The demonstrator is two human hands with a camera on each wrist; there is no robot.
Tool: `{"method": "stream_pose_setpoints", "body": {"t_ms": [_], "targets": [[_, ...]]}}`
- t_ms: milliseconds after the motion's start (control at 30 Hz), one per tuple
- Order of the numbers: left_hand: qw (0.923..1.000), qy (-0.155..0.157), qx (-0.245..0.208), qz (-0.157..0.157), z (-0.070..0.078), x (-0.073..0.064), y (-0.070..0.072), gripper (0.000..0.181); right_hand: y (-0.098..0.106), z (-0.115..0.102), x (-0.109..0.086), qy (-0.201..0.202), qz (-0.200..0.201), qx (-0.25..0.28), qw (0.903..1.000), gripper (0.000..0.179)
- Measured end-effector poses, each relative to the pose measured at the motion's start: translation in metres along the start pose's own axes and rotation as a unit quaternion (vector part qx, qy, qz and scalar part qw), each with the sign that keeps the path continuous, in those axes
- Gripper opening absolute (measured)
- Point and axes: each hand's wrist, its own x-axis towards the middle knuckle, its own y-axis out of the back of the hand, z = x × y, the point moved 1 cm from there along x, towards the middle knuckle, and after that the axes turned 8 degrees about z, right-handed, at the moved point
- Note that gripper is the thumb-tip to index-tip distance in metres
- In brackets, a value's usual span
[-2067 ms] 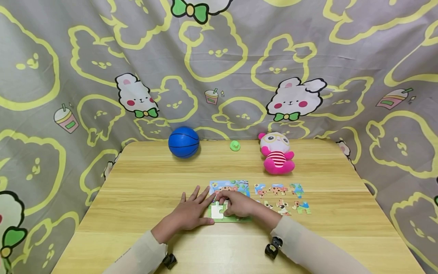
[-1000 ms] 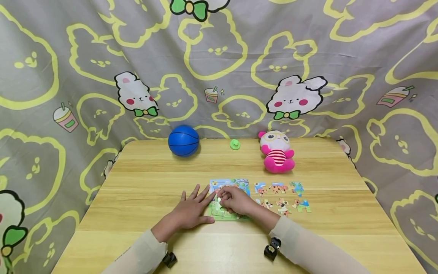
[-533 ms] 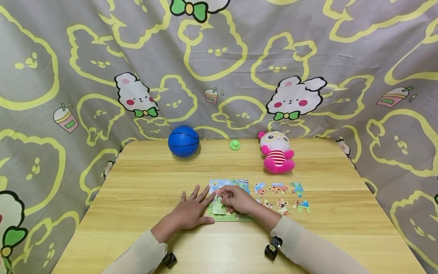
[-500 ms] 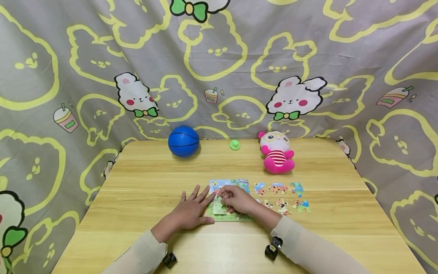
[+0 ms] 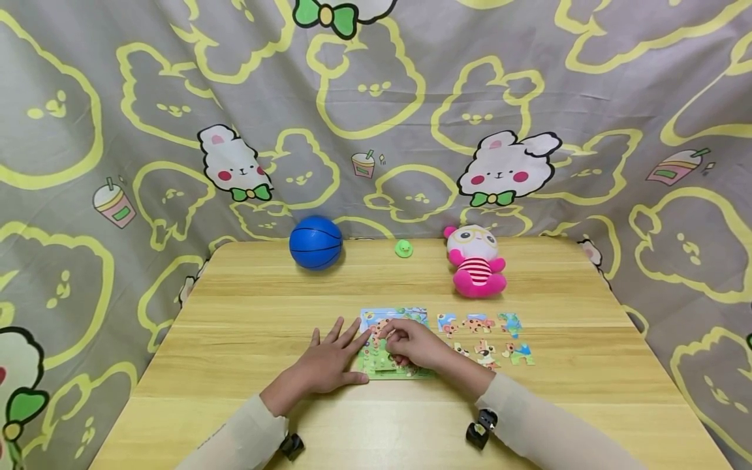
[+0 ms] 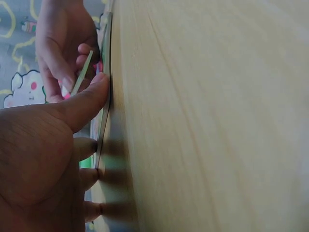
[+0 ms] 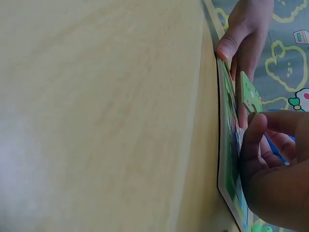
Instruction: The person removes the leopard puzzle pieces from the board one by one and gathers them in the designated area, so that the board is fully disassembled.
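Note:
My left hand lies with its fingers spread along the left edge of a picture jigsaw board, thumb and fingertips on its border. Thumb and index finger of my right hand pinch a green jigsaw piece with small printed flowers. In both wrist views the piece stands tilted, raised above the board. Its rear part is hidden by the right fingers in the head view. The board shows a spotted animal, sky and grass; the right hand covers much of its middle.
Several loose jigsaw pieces lie in two rows right of the board, some partly hidden behind the right wrist. Along the back of the wooden table are a blue ball, a small green duck and a pink plush panda.
The right hand has shifted slightly right with the green piece, which is now tilted away from the board's lower left corner, where printed flowers show. The left hand has stayed in place.

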Motion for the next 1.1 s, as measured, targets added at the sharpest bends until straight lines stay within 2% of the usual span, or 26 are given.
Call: {"method": "stream_pose_setpoints", "body": {"t_ms": [367, 500, 867, 1100], "targets": [[1.0000, 0.001, -0.001, -0.003, 0.003, -0.001, 0.003, 0.089, 0.022, -0.002, -0.019, 0.007, 0.013, -0.031, 0.9994, 0.019], [1.0000, 0.001, -0.001, -0.003, 0.003, -0.001, 0.004, 0.088, 0.034, -0.001, -0.029, 0.002, 0.017, -0.027, 0.9995, 0.021], [1.0000, 0.000, -0.006, -0.005, 0.003, -0.002, 0.004, 0.089, 0.065, 0.015, -0.056, -0.002, 0.026, -0.040, 0.9989, 0.020], [0.9999, -0.001, -0.012, -0.006, 0.002, -0.002, 0.003, 0.089, 0.081, 0.024, -0.072, -0.008, 0.018, -0.052, 0.9985, 0.018]]}}
